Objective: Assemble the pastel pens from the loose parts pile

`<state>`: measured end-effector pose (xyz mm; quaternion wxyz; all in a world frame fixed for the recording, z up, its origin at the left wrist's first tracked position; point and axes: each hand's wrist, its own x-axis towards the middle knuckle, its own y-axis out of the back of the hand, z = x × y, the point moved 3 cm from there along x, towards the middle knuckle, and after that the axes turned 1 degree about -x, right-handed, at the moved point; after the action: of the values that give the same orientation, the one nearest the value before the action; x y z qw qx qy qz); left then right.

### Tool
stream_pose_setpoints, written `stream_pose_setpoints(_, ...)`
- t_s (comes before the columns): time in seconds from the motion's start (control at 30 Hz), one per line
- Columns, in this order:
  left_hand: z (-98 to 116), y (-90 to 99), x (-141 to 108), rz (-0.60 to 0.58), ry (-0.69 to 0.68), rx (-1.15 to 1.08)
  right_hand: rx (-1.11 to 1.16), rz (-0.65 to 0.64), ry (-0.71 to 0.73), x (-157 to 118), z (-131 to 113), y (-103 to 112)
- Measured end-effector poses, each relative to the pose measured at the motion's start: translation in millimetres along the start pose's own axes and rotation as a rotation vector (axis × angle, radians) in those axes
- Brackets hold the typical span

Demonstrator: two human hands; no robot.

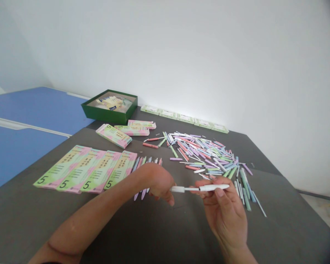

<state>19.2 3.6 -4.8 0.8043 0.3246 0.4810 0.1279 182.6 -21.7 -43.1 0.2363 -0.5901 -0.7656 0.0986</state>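
Observation:
My right hand (pixel 227 211) grips the white front piece (pixel 213 187) of a pen between thumb and fingers, its tip pointing right. My left hand (pixel 162 183) is bent at the wrist and closed round another white pen barrel piece (pixel 178 189); its fingers are partly hidden. A thin white refill (pixel 191 189) bridges the gap between the two pieces, so the pen is in line but not joined. Under and behind my left forearm lies a row of coloured pens (pixel 143 193). To the right spreads a heap of loose pen parts (pixel 206 152) in pink, purple, green, blue and white.
Several printed cartons marked 5 (pixel 94 170) overlap at left, with more cartons (pixel 114 135) behind. A green box (pixel 107 116) holding packets stands at the back left. Pale green flat packs (pixel 185 118) line the wall edge. A blue table (pixel 29 110) adjoins the dark table (pixel 165 234).

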Motion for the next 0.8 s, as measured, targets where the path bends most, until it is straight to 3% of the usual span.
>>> stream_pose_setpoints(0.4,3,1.9,-3,-0.002,0.019,0.029,-0.001,0.010,0.002,0,1,1)
stream_pose_setpoints(0.63,2,2.1,-4,0.011,0.004,0.012,-0.200,0.052,0.192,-9,-5,2)
stream_pose_setpoints(0.8,2,3.7,-7,0.046,0.021,0.037,-0.223,0.116,0.258,-11,-8,5)
